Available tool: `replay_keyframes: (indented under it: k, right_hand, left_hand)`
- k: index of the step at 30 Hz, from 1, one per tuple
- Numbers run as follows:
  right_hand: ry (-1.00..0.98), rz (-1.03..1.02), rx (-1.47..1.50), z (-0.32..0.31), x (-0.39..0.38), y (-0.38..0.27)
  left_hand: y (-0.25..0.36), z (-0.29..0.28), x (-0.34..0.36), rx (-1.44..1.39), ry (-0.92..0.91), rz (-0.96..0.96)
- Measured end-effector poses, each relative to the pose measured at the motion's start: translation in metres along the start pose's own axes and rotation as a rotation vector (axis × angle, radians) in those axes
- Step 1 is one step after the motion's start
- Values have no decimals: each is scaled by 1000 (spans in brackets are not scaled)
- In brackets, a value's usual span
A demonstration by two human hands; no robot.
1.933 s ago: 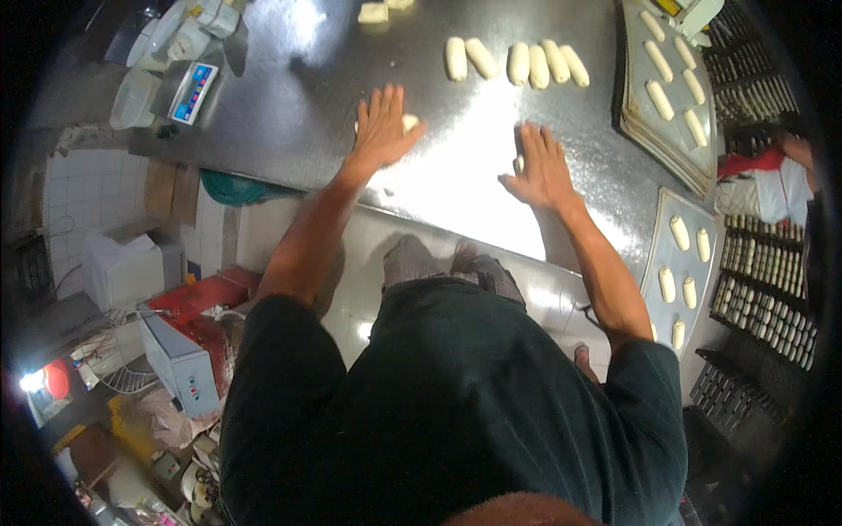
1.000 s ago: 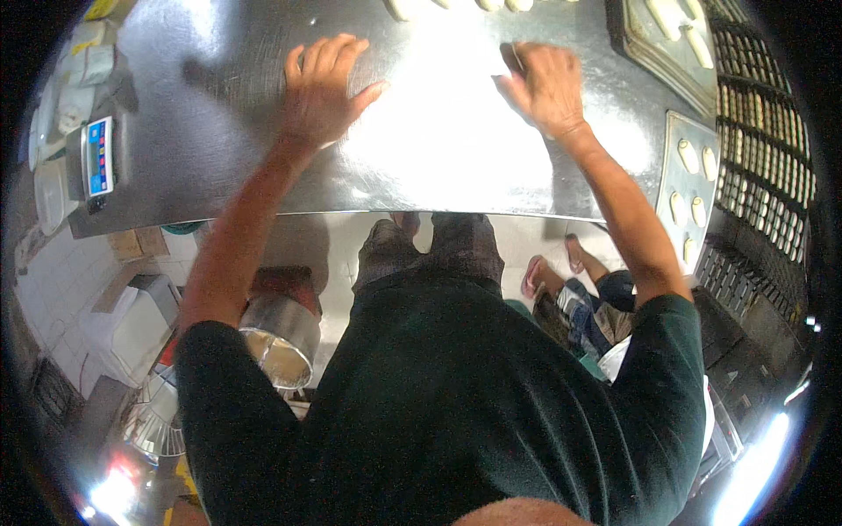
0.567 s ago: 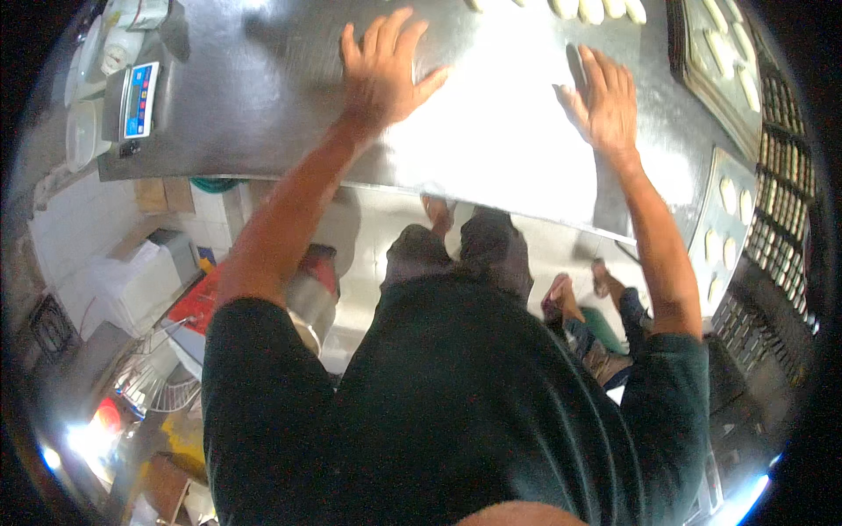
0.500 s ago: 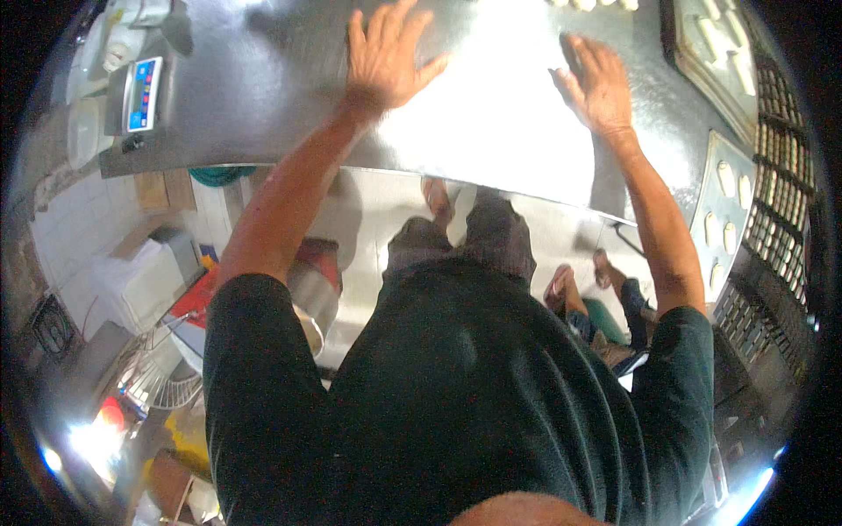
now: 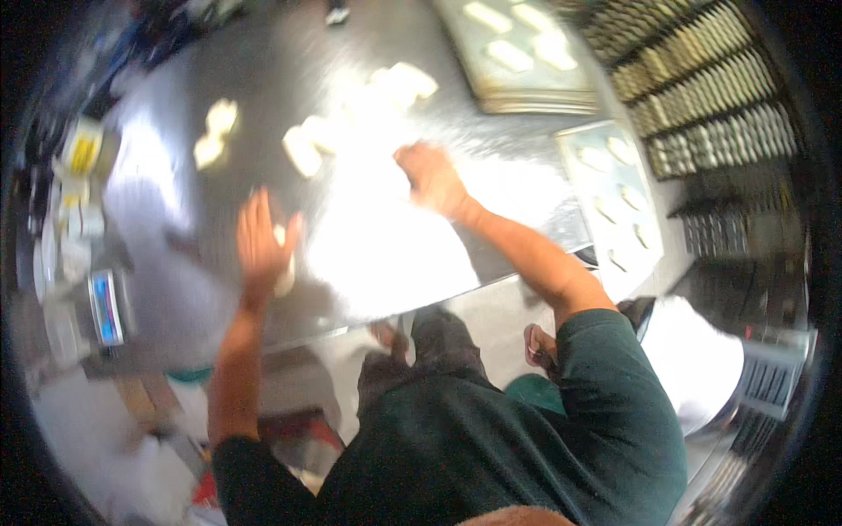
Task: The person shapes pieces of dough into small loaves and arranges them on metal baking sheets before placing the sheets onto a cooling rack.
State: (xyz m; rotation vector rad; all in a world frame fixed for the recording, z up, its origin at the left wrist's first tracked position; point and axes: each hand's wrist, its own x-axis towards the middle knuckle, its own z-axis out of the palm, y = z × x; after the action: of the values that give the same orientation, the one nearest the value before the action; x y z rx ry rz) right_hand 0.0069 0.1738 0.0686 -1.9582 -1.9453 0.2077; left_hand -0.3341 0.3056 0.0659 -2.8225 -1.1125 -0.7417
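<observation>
The person in the dark green shirt [image 5: 491,447] leans close against the metal table [image 5: 206,307]. Nearest me on it is the left hand [image 5: 265,238], flat, fingers stretched straight and side by side with the thumb out from them; a pale piece of dough [image 5: 285,279] pokes out along its thumb side, touching it, partly covered.

Farther over, well apart from that one, the right hand [image 5: 431,180] is low over the bright glare, its fingers bent and smeared by blur; I can't tell how far they are closed or whether anything is under them. Beyond lie blurred dough pieces: a pair [image 5: 210,151] ahead of the left hand, and a loose group [image 5: 303,153] toward the middle. To the right sit a tray [image 5: 589,186] of rolls, stacked trays [image 5: 537,103] and, farther, dense rows of pale pieces [image 5: 710,105].
</observation>
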Motion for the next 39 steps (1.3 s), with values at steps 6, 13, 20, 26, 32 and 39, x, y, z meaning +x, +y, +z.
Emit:
replay_keyframes:
  k: [6, 13, 20, 26, 32, 39]
  right_hand:
    - [29, -44, -109, -19, -22, -2]
    - [215, -39, 22, 28, -4, 6]
    - [86, -103, -192, -11, -39, -5]
    - [74, -88, -240, 1, -4, 2]
    - [24, -55, -122, -17, -60, -3]
    - [160, -213, -240, 13, -18, 7]
  left_hand:
    - [7, -17, -17, -118, -218, -92]
    - [-4, 0, -3, -78, -65, -155]
    - [-15, 27, -21, -182, 71, 154]
    - [-24, 18, -10, 8, 185, 101]
    - [5, 4, -52, -234, 23, -112]
    - [-10, 18, -31, -57, 18, 54]
